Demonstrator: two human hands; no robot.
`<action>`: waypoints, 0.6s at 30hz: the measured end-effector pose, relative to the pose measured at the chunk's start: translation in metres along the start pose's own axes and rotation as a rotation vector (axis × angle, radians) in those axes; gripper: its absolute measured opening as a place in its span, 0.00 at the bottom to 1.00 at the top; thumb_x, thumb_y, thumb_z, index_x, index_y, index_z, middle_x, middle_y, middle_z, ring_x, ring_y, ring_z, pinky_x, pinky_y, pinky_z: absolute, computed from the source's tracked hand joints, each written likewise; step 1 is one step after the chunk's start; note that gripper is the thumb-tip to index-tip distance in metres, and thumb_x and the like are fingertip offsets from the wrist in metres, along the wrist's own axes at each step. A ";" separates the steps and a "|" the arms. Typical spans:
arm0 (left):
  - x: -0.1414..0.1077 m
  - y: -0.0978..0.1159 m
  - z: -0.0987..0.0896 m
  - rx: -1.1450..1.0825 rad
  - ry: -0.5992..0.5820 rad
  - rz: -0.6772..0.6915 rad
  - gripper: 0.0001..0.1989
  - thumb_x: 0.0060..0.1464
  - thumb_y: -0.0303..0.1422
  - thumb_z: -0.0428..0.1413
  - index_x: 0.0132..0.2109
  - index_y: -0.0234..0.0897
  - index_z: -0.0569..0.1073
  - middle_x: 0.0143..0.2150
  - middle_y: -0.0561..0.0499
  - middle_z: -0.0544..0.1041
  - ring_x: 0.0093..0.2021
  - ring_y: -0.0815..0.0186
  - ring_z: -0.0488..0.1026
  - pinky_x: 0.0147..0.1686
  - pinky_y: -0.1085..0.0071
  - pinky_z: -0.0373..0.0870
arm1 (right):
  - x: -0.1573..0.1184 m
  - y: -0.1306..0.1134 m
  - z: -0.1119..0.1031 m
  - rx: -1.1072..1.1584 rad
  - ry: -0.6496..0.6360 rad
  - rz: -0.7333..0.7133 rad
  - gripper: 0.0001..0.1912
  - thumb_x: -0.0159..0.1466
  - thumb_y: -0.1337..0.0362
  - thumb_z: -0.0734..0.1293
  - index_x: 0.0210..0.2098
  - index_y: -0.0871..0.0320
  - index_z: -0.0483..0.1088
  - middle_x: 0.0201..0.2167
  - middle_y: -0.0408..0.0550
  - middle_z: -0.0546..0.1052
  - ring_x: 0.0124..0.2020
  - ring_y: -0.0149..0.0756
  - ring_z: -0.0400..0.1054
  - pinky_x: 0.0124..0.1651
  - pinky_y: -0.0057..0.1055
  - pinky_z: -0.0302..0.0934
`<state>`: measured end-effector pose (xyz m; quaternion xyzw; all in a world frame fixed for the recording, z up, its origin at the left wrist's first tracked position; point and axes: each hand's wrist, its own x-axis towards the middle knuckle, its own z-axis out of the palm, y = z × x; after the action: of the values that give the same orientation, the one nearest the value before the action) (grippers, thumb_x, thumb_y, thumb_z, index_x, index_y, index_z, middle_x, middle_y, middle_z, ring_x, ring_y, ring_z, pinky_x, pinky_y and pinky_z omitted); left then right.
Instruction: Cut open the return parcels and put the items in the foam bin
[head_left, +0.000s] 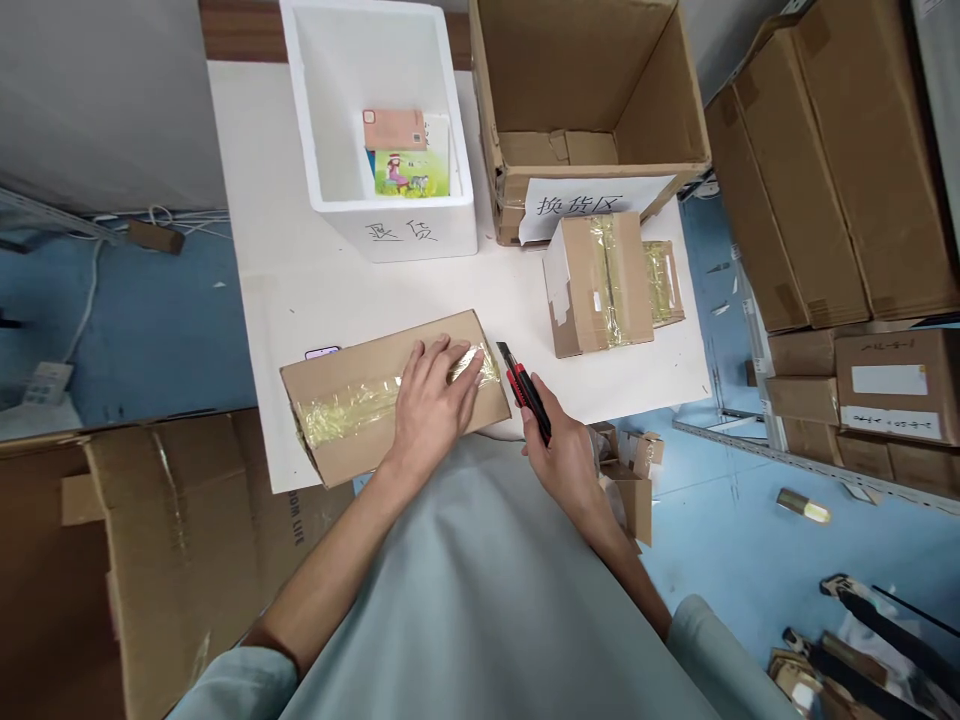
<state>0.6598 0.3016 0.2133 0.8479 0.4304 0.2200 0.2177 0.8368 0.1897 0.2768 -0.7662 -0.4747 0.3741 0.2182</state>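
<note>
A long cardboard box (360, 370), sealed along its top with shiny yellowish tape (352, 410), lies at a slant near the table's front edge. My left hand (431, 405) rests on its top with fingers spread, partly over the tape. Just right of the box, my right hand (559, 445) grips a black and red utility knife (527, 393). Its blade end points up and to the left, close to the box's right end but apart from it. The edge of a phone-like object (322, 352) shows behind the box.
On the white table (262, 290) stand a white foam bin (390, 225) holding booklets (409, 165), a large open carton (592, 180) with a paper label, and a taped box (600, 285) before a smaller one (664, 285). Shelved cartons (892, 385) are right; a big carton (195, 540) stands lower left.
</note>
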 end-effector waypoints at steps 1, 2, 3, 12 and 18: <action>0.000 -0.001 0.000 0.000 -0.001 0.005 0.19 0.74 0.33 0.53 0.66 0.50 0.78 0.66 0.43 0.79 0.75 0.47 0.68 0.77 0.35 0.56 | 0.001 -0.003 -0.001 -0.027 -0.015 -0.021 0.29 0.81 0.58 0.56 0.79 0.51 0.58 0.57 0.50 0.84 0.43 0.41 0.84 0.53 0.37 0.76; 0.001 -0.001 0.001 0.002 0.000 0.011 0.19 0.74 0.33 0.53 0.67 0.50 0.78 0.66 0.43 0.79 0.75 0.47 0.68 0.77 0.35 0.56 | 0.002 -0.006 -0.002 -0.056 -0.031 -0.043 0.30 0.81 0.59 0.56 0.80 0.52 0.57 0.56 0.50 0.85 0.45 0.41 0.83 0.53 0.36 0.75; 0.001 -0.002 0.001 0.006 0.004 0.017 0.19 0.74 0.33 0.53 0.67 0.49 0.78 0.66 0.42 0.79 0.75 0.47 0.68 0.77 0.35 0.56 | 0.003 -0.008 -0.002 -0.088 -0.044 -0.061 0.30 0.81 0.60 0.56 0.81 0.53 0.57 0.54 0.50 0.85 0.46 0.42 0.83 0.53 0.36 0.75; -0.003 -0.001 0.002 -0.044 0.020 0.028 0.21 0.74 0.32 0.53 0.69 0.50 0.76 0.68 0.42 0.78 0.78 0.46 0.65 0.78 0.33 0.54 | -0.003 -0.041 0.010 -0.491 -0.121 0.029 0.34 0.80 0.69 0.54 0.83 0.58 0.48 0.53 0.58 0.84 0.48 0.45 0.82 0.51 0.36 0.75; -0.006 -0.004 0.005 -0.095 -0.013 0.031 0.24 0.75 0.32 0.51 0.72 0.50 0.72 0.74 0.42 0.74 0.80 0.46 0.61 0.78 0.31 0.51 | 0.009 -0.080 0.015 -0.788 -0.198 0.100 0.41 0.77 0.72 0.57 0.84 0.58 0.38 0.50 0.62 0.83 0.42 0.42 0.83 0.44 0.33 0.76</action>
<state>0.6569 0.2978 0.2059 0.8446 0.4048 0.2380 0.2571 0.7823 0.2341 0.3191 -0.7736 -0.5624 0.2460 -0.1572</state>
